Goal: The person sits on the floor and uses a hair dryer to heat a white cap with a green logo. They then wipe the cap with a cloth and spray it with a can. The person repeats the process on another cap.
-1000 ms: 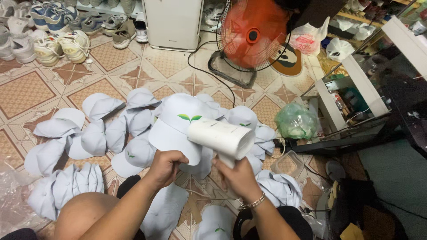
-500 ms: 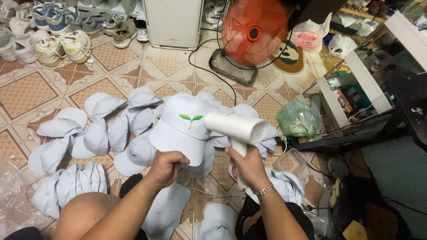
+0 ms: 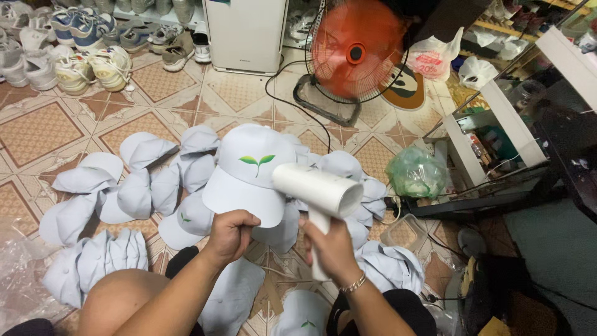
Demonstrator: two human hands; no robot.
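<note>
My left hand (image 3: pixel 231 233) grips the brim of a white cap (image 3: pixel 252 171) that has a small green sprout emblem on its front, holding it up in front of me. My right hand (image 3: pixel 331 247) is wrapped around the handle of a white hair dryer (image 3: pixel 318 190). Its barrel lies level and its left end sits close beside the cap's front panel. My bare knee (image 3: pixel 118 298) shows at the lower left.
Several more white caps (image 3: pixel 143 186) lie scattered over the patterned tile floor (image 3: pixel 37 127) around me. An orange floor fan (image 3: pixel 356 53) stands ahead, with a white appliance (image 3: pixel 245 34) and rows of shoes (image 3: pixel 74 56) behind. A green plastic bag (image 3: pixel 415 172) and a low shelf (image 3: pixel 491 143) are on the right.
The hair dryer has swung left and its barrel has come closer to the cap's front. The cap stays held up in my left hand.
</note>
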